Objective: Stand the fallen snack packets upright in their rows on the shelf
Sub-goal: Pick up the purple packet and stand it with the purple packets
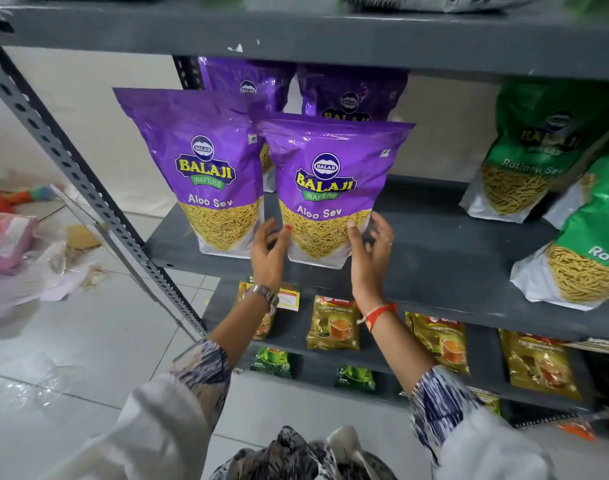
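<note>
A person's two hands bracket the lower end of a purple snack packet standing at the front edge of a grey shelf. The left hand touches the packet's lower left corner, thumb on the face; the right hand cups the lower right corner, its fingers spread and blurred. Neither grip is clenched: both lie loosely against the bag, steadying more than holding.

The packet's long axis runs straight up from between the two grips, its sealed top leaning slightly toward the camera. Both hands sit equally near, one per side (so any nudge to square it likely comes from the base).

Just to its left stands a second purple packet, upright and close beside it, with two more purple packets behind. Well apart to the right, green packets lean at an angle, seemingly not yet straightened.
</note>
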